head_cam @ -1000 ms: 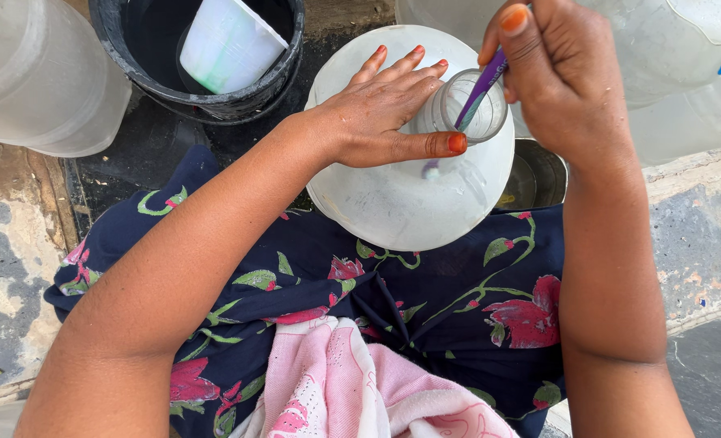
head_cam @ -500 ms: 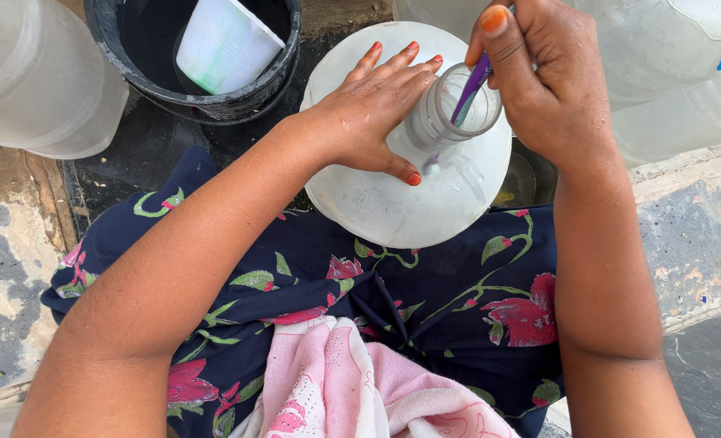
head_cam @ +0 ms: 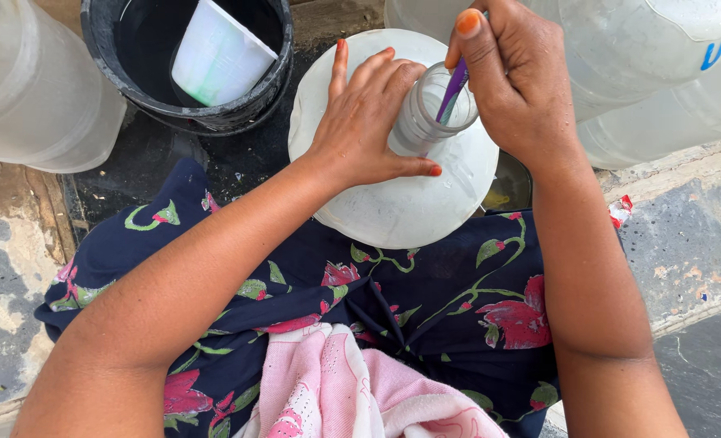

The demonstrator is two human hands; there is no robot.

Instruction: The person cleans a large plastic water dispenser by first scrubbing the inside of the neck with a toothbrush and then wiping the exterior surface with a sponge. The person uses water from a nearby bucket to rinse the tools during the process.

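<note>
**Purple-handled tool worked inside the neck of a round white jug**

The large, round, translucent white plastic jug [head_cam: 409, 211] stands upright between the person's knees, against the lap of a dark-blue floral skirt [head_cam: 425, 300], with its open clear neck [head_cam: 421, 122] pointing up at the camera. The left hand [head_cam: 368, 122] lies spread flat on the jug's shoulder, fingers splayed and the thumb pressed against the base of the neck. It grips nothing and only braces the jug. The right hand [head_cam: 514, 81] is curled closed from above on a thin purple plastic handle [head_cam: 454, 85], thumb on top, and the handle slants down into the mouth of the neck. Its lower end is hidden inside, so I cannot tell what kind of tool it is.

Judging by this, the step in hand is working the inside of the neck, most likely scrubbing it. Any further stroke calls for the left palm to keep the jug from tipping or turning, and for the handle to stay clear of the narrow rim.

A black round plastic bucket [head_cam: 101, 49] holding dark water and a tilted white plastic cup [head_cam: 218, 57] sits just beyond the jug. More translucent plastic containers stand at the left [head_cam: 27, 89] and right [head_cam: 644, 65]. A pink cloth [head_cam: 336, 389] lies in the lap, and patchy concrete floor [head_cam: 693, 235] is beneath.
</note>
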